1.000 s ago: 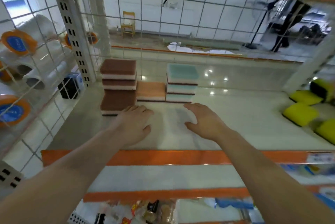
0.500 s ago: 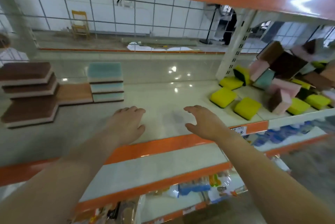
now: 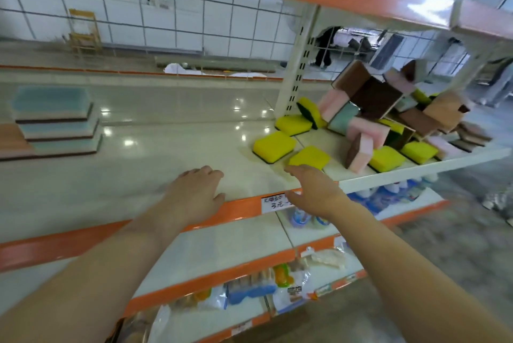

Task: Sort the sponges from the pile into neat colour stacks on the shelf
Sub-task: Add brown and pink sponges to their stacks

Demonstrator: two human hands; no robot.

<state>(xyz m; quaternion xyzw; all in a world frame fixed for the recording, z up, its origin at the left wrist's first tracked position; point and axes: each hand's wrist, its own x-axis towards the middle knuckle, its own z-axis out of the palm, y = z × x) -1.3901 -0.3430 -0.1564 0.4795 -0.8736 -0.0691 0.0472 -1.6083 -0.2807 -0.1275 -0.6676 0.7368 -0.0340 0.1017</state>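
A jumbled pile of sponges (image 3: 388, 115) in brown, pink, teal and yellow lies on the right part of the shelf (image 3: 155, 165). Several loose yellow sponges lie at its front; the nearest yellow sponge (image 3: 309, 158) is just beyond my right hand (image 3: 313, 190), whose straight fingertips reach its near edge. My left hand (image 3: 194, 195) hovers palm down over the shelf's front edge, empty. At the far left stands a neat teal stack (image 3: 55, 120), with an orange-brown sponge (image 3: 12, 140) beside it at the frame edge.
A white slotted upright post (image 3: 298, 65) stands behind the yellow sponges. A wire grid backs the shelf. The orange shelf lip (image 3: 238, 209) carries a price label. Lower shelves hold packaged goods. An orange-edged shelf hangs overhead.
The view has swung right, so the sorted stacks slid to the left edge and the pile came into full view. Both hands moved right along the shelf, the right one reaching the nearest yellow sponge.
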